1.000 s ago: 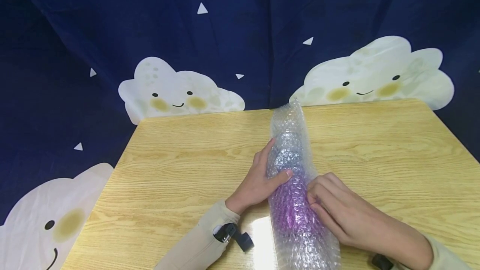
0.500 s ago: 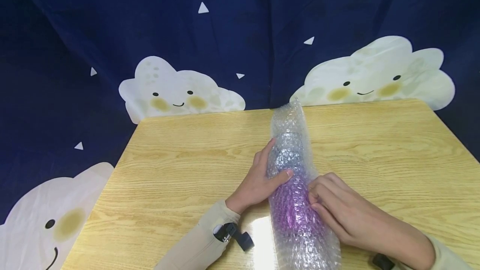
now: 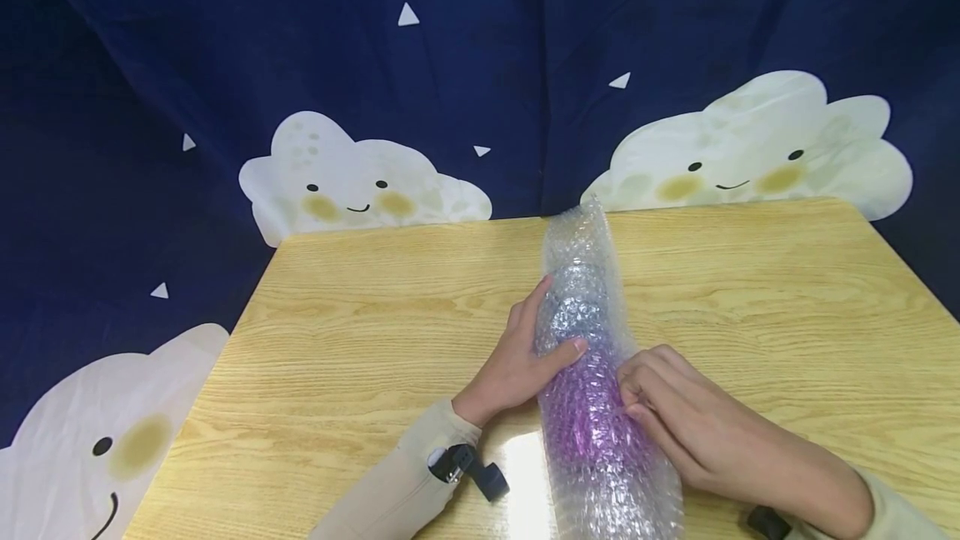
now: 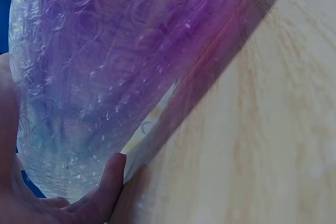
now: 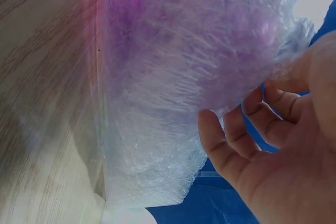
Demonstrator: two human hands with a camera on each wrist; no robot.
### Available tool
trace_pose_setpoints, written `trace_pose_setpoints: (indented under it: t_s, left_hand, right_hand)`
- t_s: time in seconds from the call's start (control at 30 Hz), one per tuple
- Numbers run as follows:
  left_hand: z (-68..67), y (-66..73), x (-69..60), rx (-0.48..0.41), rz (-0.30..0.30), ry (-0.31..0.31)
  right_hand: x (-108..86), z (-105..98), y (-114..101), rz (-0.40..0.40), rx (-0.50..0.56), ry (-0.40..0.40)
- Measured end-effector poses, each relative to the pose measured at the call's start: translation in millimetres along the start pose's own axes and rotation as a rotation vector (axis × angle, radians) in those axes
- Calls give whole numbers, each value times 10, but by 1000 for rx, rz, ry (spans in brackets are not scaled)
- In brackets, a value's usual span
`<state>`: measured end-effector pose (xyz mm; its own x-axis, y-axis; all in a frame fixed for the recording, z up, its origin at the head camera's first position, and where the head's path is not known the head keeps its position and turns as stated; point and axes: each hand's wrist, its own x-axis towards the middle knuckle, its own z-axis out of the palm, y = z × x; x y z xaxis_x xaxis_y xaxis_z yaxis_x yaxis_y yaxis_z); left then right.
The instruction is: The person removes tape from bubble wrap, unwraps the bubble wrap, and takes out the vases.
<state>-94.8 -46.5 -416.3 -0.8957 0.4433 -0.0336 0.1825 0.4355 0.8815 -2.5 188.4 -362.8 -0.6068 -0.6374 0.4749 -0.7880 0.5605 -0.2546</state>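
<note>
Head view: one bundle (image 3: 588,394), rolled in bubble wrap (image 3: 577,240), lies lengthwise on one table (image 3: 375,315), between the two hands. The left hand (image 3: 513,369) holds it from its left side, thumb across the top and fingers along the flank. The right hand (image 3: 686,419) has its fingers bent in close and pinches the wrap on the opposite side, nearer the person's body than the left hand. Each wrist bears one black device (image 3: 468,469), two in all. Beyond the hands hangs a dark blue curtain (image 3: 525,48) with six white triangles (image 3: 408,16) and three clouds (image 3: 367,182), one cut off by the frame.

Left wrist view: purple and bluish tones show through the bubbles above the fingers. One fingertip lies along the bundle's lower edge, close to the tabletop.

Right wrist view: the thumb meets the fingers at the wrap's edge, and the other fingertips lie against or just beside the film; contact is hard to tell for each.

The bundle looks light, with a soft, springy skin that is likely slick and prone to crumple. Whether the inside is stiff or fragile, and how many things it contains, cannot be told. A broad, gentle hold round the thick purple middle seems surest; the thin far end, beyond the left hand's fingertips, looks floppy and would give poor purchase.
</note>
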Motion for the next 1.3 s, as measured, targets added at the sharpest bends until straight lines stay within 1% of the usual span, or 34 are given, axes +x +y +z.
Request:
trace_pose_setpoints:
  t_s: [0.2,0.4,0.63,0.8,0.9,1.3]
  left_hand:
    - [1,-2,6,3,2,3]
    - [3,-7,10,-1,6,3]
    - [1,-10,11,-1,5,0]
    - [-2,-11,10,-5,4,0]
    - [0,-12,10,-6,5,0]
    - [-2,-6,6,-7,3,2]
  right_hand:
    - [1,-8,-6,7,9,-3]
    - [26,-22,2,-43,41,49]
    - [2,-54,23,-4,46,-5]
    - [2,-72,35,-20,48,4]
    - [-11,-86,42,-7,39,-11]
    - [-20,-123,46,19,11,-18]
